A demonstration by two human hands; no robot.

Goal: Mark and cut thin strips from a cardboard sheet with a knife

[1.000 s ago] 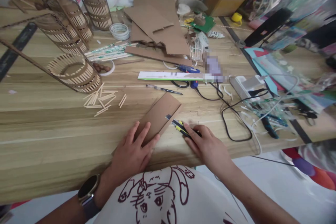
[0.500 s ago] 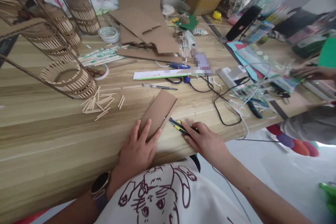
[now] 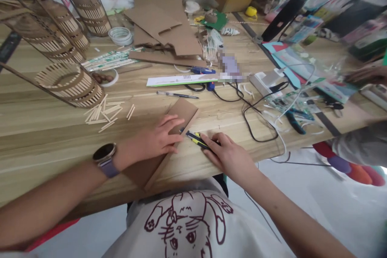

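Observation:
A long strip of brown cardboard lies slantwise on the wooden table, running down to its front edge. My left hand rests across it with fingers spread, and my wrist and a watch cover part of the strip. In my right hand is a black and yellow utility knife, gripped with the index finger along its top. The knife's tip meets the strip's right edge beside my left fingertips; the blade is partly hidden there. A pen lies just beyond the strip.
Short wooden sticks lie left, before a stick-and-cardboard basket. Cardboard sheets, a white-and-green strip and a blue glue gun are farther back. Black cable and pliers lie right, near another person's sleeve.
My left hand has moved up the cardboard and turned, its fingers now pointing right. More of the strip shows near me. The knife has come left, against the cardboard edge.

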